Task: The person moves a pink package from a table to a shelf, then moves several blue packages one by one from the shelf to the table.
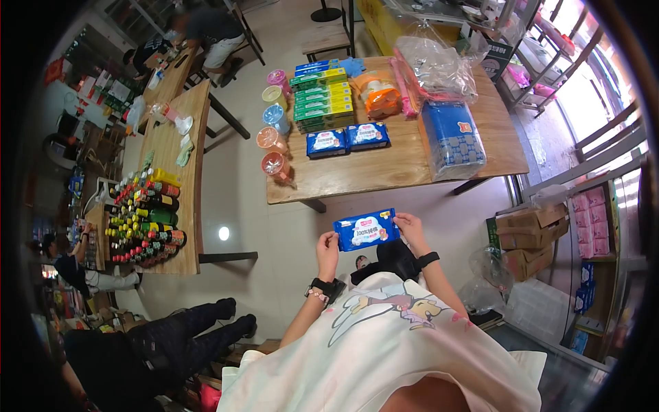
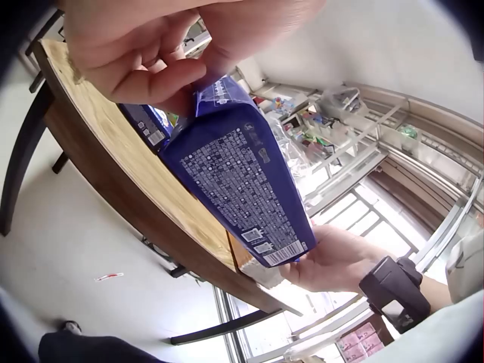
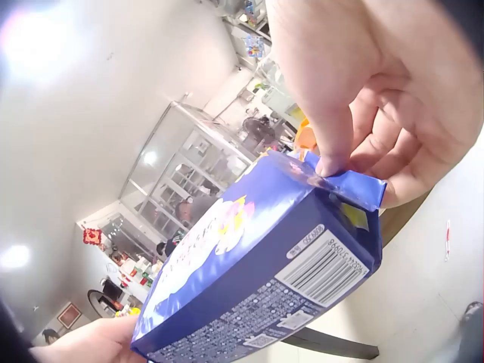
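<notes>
A blue soft plastic pack printed with a white cloud and "100%" is held up in front of the body, off the table's near edge. My left hand pinches its left end between thumb and fingers, and my right hand pinches the opposite end by the sealed flap. Dense white print and a barcode cover the side of the pack in the left wrist view. At the right wrist, the thumb presses on the flap of the pack. Two matching blue packs lie on the wooden table.
Stacked green boxes, lidded cups, an orange pack and a large blue wrapped bundle stand on the table. Several bottles crowd another table at left. Cardboard boxes sit at right; a person stands at lower left.
</notes>
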`<act>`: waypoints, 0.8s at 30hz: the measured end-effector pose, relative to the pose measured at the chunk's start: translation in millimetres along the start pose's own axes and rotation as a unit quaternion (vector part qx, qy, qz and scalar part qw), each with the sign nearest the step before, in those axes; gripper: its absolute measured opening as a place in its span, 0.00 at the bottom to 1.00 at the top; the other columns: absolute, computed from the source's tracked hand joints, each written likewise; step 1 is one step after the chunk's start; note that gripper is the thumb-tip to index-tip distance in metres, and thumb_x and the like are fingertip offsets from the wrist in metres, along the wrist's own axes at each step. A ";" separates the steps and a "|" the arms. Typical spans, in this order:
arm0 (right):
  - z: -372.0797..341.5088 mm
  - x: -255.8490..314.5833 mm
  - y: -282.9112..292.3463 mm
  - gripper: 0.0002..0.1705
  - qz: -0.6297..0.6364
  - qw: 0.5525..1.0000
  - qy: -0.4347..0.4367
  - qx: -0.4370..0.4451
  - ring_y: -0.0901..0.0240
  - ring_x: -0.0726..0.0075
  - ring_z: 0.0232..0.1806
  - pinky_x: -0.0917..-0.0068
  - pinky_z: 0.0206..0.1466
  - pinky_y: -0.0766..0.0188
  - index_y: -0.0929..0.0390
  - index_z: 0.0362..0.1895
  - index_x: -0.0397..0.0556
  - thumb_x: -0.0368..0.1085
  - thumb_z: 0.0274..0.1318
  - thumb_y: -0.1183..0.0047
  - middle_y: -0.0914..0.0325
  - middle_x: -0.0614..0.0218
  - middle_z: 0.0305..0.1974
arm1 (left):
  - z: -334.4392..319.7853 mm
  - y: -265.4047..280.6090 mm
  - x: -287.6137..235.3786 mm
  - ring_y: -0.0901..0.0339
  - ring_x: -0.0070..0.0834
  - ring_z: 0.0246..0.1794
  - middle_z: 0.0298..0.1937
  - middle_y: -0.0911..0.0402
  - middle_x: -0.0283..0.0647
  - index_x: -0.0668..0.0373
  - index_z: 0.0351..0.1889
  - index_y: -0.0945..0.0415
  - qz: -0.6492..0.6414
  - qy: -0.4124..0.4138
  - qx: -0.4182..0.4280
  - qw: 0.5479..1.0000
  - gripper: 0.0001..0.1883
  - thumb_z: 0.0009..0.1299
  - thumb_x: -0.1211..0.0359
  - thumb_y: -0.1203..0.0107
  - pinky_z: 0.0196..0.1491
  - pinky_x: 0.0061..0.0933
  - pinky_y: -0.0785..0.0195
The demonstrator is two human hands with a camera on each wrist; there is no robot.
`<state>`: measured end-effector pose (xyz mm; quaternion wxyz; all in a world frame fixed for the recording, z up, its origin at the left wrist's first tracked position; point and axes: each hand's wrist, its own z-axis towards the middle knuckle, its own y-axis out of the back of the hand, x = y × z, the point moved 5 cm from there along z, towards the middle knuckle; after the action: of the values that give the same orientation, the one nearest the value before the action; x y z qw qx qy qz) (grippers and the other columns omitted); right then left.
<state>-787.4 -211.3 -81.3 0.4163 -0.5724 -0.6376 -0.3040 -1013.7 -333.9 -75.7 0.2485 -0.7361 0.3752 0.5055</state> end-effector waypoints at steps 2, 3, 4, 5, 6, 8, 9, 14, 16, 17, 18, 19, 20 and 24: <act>5.7 -1.9 -5.4 0.11 -0.004 1.000 -0.012 0.013 0.35 0.84 0.24 0.86 0.25 0.40 0.26 0.40 0.42 0.33 0.52 0.49 0.25 0.72 0.27 | 5.7 2.9 1.3 0.39 0.11 0.24 0.25 0.30 0.27 0.63 0.37 0.27 -0.017 0.001 0.003 1.000 0.07 0.66 0.69 0.51 0.26 0.14 0.44; 10.9 -4.3 -7.2 0.11 -0.007 1.000 -0.020 0.020 0.34 0.84 0.24 0.86 0.25 0.40 0.26 0.41 0.42 0.33 0.52 0.49 0.25 0.72 0.28 | 9.1 5.0 0.5 0.39 0.11 0.24 0.25 0.30 0.27 0.63 0.37 0.27 -0.017 0.000 0.000 1.000 0.07 0.66 0.69 0.51 0.26 0.14 0.44; 16.5 -4.6 -9.0 0.11 -0.007 0.999 -0.022 0.022 0.34 0.84 0.24 0.86 0.25 0.40 0.26 0.41 0.42 0.33 0.52 0.49 0.25 0.72 0.28 | 11.5 6.1 -1.6 0.39 0.11 0.23 0.25 0.30 0.27 0.63 0.36 0.27 -0.012 0.005 0.000 1.000 0.07 0.66 0.69 0.51 0.26 0.14 0.44; 22.4 -5.0 -11.8 0.11 -0.016 0.999 -0.022 0.033 0.34 0.84 0.24 0.86 0.24 0.40 0.26 0.40 0.42 0.33 0.52 0.49 0.25 0.72 0.28 | 14.2 7.1 -3.6 0.39 0.11 0.23 0.25 0.30 0.27 0.63 0.36 0.28 -0.006 0.010 0.002 1.000 0.07 0.66 0.69 0.51 0.25 0.13 0.45; 25.6 -3.2 -16.0 0.11 -0.026 0.998 -0.022 0.043 0.34 0.84 0.23 0.86 0.24 0.40 0.26 0.40 0.42 0.33 0.52 0.49 0.25 0.73 0.27 | 19.0 9.9 -1.9 0.39 0.11 0.23 0.25 0.30 0.27 0.63 0.36 0.28 -0.005 0.012 0.000 1.000 0.07 0.66 0.69 0.51 0.25 0.13 0.45; 35.4 1.9 -24.1 0.11 -0.033 0.998 -0.028 0.052 0.35 0.84 0.23 0.86 0.24 0.40 0.26 0.40 0.41 0.33 0.52 0.49 0.25 0.73 0.27 | 33.6 10.7 0.3 0.34 0.12 0.26 0.26 0.29 0.27 0.58 0.38 0.27 0.003 0.013 0.023 1.000 0.08 0.66 0.66 0.51 0.25 0.15 0.43; 42.7 6.5 -28.6 0.11 -0.040 0.997 -0.031 0.059 0.35 0.84 0.22 0.86 0.24 0.40 0.26 0.40 0.41 0.33 0.52 0.49 0.26 0.73 0.26 | 42.0 8.7 -0.6 0.34 0.12 0.26 0.26 0.29 0.27 0.58 0.38 0.27 0.003 0.014 0.022 1.000 0.08 0.66 0.66 0.51 0.25 0.15 0.43; 99.0 18.3 -44.4 0.11 -0.060 0.996 -0.013 0.068 0.36 0.84 0.22 0.86 0.24 0.40 0.26 0.40 0.41 0.33 0.52 0.50 0.27 0.73 0.25 | 93.5 -3.9 1.2 0.37 0.12 0.21 0.22 0.31 0.27 0.62 0.36 0.28 -0.020 -0.004 -0.003 1.000 0.06 0.66 0.70 0.51 0.23 0.15 0.43; 116.9 24.1 -44.1 0.11 -0.061 0.996 -0.016 0.063 0.36 0.84 0.22 0.86 0.24 0.40 0.26 0.40 0.41 0.33 0.52 0.50 0.26 0.73 0.25 | 114.6 -15.2 -1.1 0.37 0.13 0.21 0.22 0.31 0.28 0.62 0.35 0.28 -0.017 0.002 0.007 1.000 0.05 0.66 0.70 0.51 0.23 0.15 0.43; 128.7 27.9 -43.3 0.10 -0.055 0.997 -0.018 0.045 0.35 0.82 0.23 0.85 0.24 0.39 0.25 0.38 0.40 0.32 0.52 0.50 0.26 0.71 0.25 | 127.5 -22.1 -2.5 0.37 0.13 0.21 0.22 0.31 0.28 0.62 0.35 0.28 -0.015 0.002 0.018 1.000 0.05 0.66 0.71 0.52 0.23 0.15 0.42; 142.5 31.1 -41.4 0.10 -0.049 0.998 -0.018 0.028 0.34 0.81 0.23 0.84 0.25 0.38 0.25 0.37 0.40 0.32 0.51 0.49 0.26 0.69 0.25 | 139.0 -29.9 -4.1 0.36 0.14 0.22 0.22 0.30 0.29 0.62 0.36 0.28 -0.019 0.004 0.021 1.000 0.06 0.66 0.70 0.52 0.24 0.16 0.41; 154.5 32.7 -40.3 0.10 -0.048 0.998 -0.019 0.027 0.34 0.81 0.23 0.84 0.25 0.38 0.25 0.37 0.40 0.32 0.51 0.49 0.26 0.69 0.25 | 150.5 -36.9 -5.3 0.36 0.14 0.22 0.22 0.30 0.29 0.62 0.36 0.28 -0.018 0.005 0.022 1.000 0.06 0.66 0.70 0.52 0.24 0.16 0.41; 165.3 34.0 -36.7 0.10 -0.052 0.998 -0.017 0.011 0.33 0.80 0.24 0.83 0.26 0.37 0.25 0.37 0.39 0.31 0.51 0.50 0.25 0.68 0.26 | 162.0 -44.5 -6.6 0.35 0.15 0.22 0.23 0.29 0.30 0.63 0.36 0.28 -0.004 0.004 0.025 1.000 0.06 0.67 0.70 0.53 0.25 0.17 0.40; 214.1 23.2 -17.5 0.11 -0.067 0.997 0.002 -0.023 0.29 0.75 0.28 0.81 0.31 0.33 0.26 0.38 0.37 0.29 0.51 0.51 0.23 0.64 0.29 | 202.0 -76.6 -7.5 0.32 0.16 0.26 0.28 0.26 0.32 0.63 0.41 0.28 0.028 0.024 0.066 0.997 0.10 0.68 0.68 0.55 0.30 0.18 0.37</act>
<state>-843.7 -18.0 -159.7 0.3830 -0.5372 -0.6668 -0.3466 -1066.4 -135.6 -143.6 0.2736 -0.7194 0.4339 0.4682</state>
